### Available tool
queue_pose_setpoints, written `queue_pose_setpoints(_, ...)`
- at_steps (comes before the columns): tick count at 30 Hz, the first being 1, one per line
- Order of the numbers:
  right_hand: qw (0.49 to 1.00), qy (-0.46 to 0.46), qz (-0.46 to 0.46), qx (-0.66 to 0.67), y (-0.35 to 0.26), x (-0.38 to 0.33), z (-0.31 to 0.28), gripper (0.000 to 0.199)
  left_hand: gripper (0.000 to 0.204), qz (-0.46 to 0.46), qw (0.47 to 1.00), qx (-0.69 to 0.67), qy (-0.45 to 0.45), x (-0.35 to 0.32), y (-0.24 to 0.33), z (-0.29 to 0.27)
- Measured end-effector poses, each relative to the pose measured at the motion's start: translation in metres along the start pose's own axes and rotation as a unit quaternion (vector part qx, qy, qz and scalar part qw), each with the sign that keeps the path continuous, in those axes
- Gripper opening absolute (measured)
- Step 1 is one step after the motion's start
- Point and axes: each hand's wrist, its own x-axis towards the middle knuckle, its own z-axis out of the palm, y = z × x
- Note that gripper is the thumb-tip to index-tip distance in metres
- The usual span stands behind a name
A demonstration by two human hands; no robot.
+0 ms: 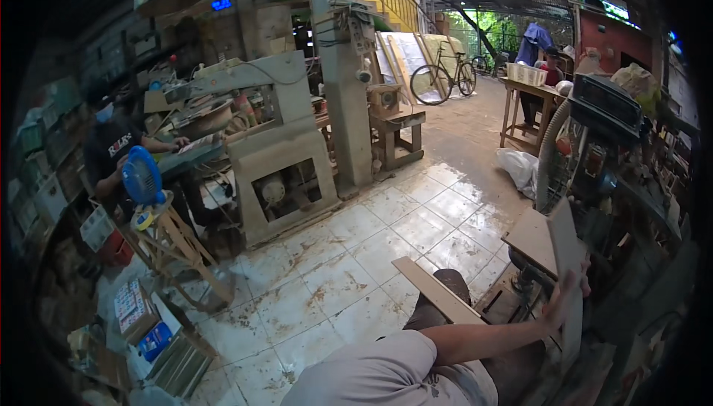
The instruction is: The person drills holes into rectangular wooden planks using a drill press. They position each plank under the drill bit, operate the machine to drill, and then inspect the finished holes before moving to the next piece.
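Dark cloth covered a co-worker (104, 142) at the far left, one hand resting by a workbench strewn with pieces. Just beside stood a blue fan (142, 176) on a wooden stool (176, 236), with cartons (135, 309) and a blue package (154, 341) on the floor below. Next came a heavy grey machine frame (290, 127), then a concrete pillar (343, 109); white tiles (356, 257) smeared with brown dust spread in front. Behind, a bicycle (445, 78) stood near leaning panels. In the foreground, a long flat board (438, 291) slanted beside the wearer's dark-clad knee (451, 281). Farther right, the left hand (564, 303) lay against a second, upright board (566, 239), just beside a machine's flat table (533, 241); whether its fingers pinched the wood or merely pressed on it, I could not tell. The right hand could not be made out. A black-topped machine (605, 109) rose beyond the upright board.
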Motion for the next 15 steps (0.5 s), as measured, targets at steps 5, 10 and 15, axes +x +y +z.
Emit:
queue_pose_setpoints(5, 0.999, -0.03, -0.036, 0.009, -0.026, 0.011, 0.019, 0.051, 0.061, -0.063, 0.994, 0.077, -0.043, -0.033, -0.064, -0.009)
queue_pose_setpoints(10, 0.999, -0.027, -0.04, -0.011, -0.029, 0.018, 0.021, 0.053, 0.071, -0.117, 0.992, 0.053, -0.012, -0.018, -0.035, -0.01)
queue_pose_setpoints(15, 0.999, -0.016, -0.035, -0.035, -0.03, 0.01, 0.018, 0.055, 0.074, -0.1, 0.992, 0.061, -0.038, -0.015, 0.012, 0.0)
